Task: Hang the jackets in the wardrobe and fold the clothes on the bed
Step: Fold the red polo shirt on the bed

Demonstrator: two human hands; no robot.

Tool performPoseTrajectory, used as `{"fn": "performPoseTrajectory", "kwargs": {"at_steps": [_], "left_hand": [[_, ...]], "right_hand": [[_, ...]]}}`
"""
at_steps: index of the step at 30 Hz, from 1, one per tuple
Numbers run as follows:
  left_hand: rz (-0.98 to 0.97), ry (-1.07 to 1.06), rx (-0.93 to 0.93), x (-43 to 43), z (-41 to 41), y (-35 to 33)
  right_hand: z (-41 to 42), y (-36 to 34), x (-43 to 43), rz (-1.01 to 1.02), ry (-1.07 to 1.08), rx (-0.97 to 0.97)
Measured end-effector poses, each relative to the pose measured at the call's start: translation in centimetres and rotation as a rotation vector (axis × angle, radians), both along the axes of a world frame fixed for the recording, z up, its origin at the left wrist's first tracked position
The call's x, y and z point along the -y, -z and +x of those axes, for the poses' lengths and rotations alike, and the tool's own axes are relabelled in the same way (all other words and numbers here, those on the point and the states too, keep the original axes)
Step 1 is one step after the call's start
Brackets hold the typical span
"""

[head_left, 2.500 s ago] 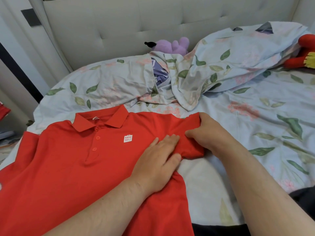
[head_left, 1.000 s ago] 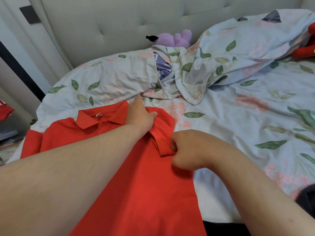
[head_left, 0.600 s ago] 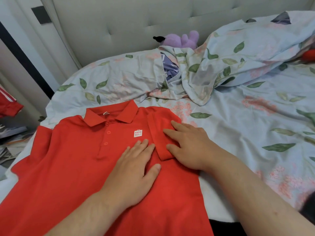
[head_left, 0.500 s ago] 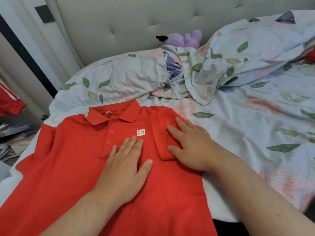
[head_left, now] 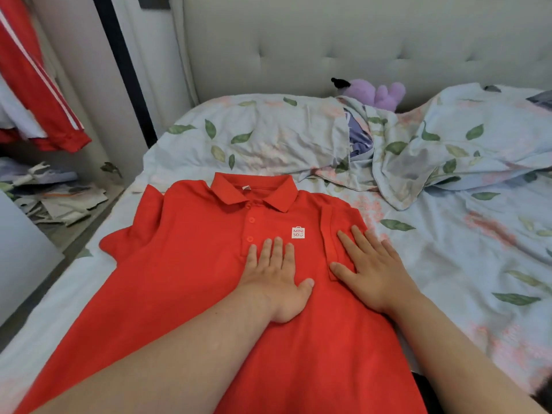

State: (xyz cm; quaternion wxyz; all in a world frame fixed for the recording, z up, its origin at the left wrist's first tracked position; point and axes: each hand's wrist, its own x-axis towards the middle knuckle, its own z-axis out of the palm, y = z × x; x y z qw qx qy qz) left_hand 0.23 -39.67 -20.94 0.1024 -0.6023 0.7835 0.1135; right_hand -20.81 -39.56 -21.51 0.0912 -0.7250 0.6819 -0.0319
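Note:
A red polo shirt (head_left: 185, 264) with a small white logo lies face up on the bed (head_left: 466, 252), collar toward the headboard. Its right sleeve is folded inward over the chest. My left hand (head_left: 276, 274) lies flat on the middle of the chest, fingers straight, just below the logo. My right hand (head_left: 369, 265) presses flat on the folded sleeve, fingers spread. The shirt's left sleeve lies spread out at the bed's left edge.
A floral duvet (head_left: 418, 150) is bunched toward the headboard, with a purple plush toy (head_left: 376, 92) behind it. A red jacket with white stripes (head_left: 33, 82) hangs at the far left. Papers and clutter (head_left: 50, 192) cover the floor beside the bed.
My right hand folded the right sleeve inward and opened flat on it. My left hand slid from the collar down to the chest. The view has turned left, bringing the hanging jacket in.

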Motion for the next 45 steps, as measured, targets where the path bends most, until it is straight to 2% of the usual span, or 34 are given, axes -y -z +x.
{"fn": "performPoseTrajectory", "kwargs": {"at_steps": [2, 6, 9, 10, 12, 14, 16, 19, 22, 25, 31, 38, 41, 45], "left_hand": [[0.044, 0.026, 0.019, 0.0, 0.0, 0.0], [0.087, 0.141, -0.177, -4.2, 1.3, -1.6], [0.216, 0.173, -0.416, -7.0, 5.0, -3.4], [0.18, 0.135, -0.52, -7.5, 7.2, -4.2], [-0.127, 0.011, -0.647, -7.2, 12.5, -5.6], [-0.422, -0.147, -0.714, -5.1, 18.2, -6.2], [-0.578, -0.318, -0.718, -2.0, 23.0, -5.8], [-0.431, -0.531, -0.675, 3.2, 26.9, -4.5], [-0.219, -0.584, -0.75, 7.2, 28.1, -2.8], [-0.112, -0.537, -0.691, 9.8, 28.0, -2.6], [-0.092, -0.428, -0.568, 10.6, 27.5, -2.8], [-0.102, -0.664, -0.814, 8.3, 31.6, -3.4], [0.097, -0.808, -1.103, 6.9, 32.1, -3.1], [0.15, -0.765, -1.012, 6.6, 30.8, -3.7]], "right_hand": [[0.2, 0.2, 0.4, 0.054, 0.016, -0.003], [1.2, -2.6, -0.9, 0.161, 0.149, -0.105], [5.6, -3.7, -2.1, 0.008, 0.245, -0.172], [8.2, -4.0, -2.5, -0.075, 0.218, -0.126], [14.1, -4.3, -2.4, -0.18, 0.073, 0.028], [20.5, -4.5, -1.2, -0.21, -0.093, 0.123], [26.5, -4.3, -0.3, -0.209, -0.196, 0.198], [32.3, -2.1, 0.6, -0.172, -0.254, 0.148], [33.4, 0.4, 0.9, -0.146, -0.197, 0.048], [33.3, 1.0, 0.9, -0.172, -0.144, 0.129], [32.9, 0.6, 0.8, -0.177, -0.133, 0.148], [33.1, 0.5, 0.6, -0.213, -0.136, 0.171], [33.2, 0.4, 0.5, -0.214, -0.134, 0.16], [33.3, 0.4, 0.5, -0.222, -0.135, 0.165]]}}
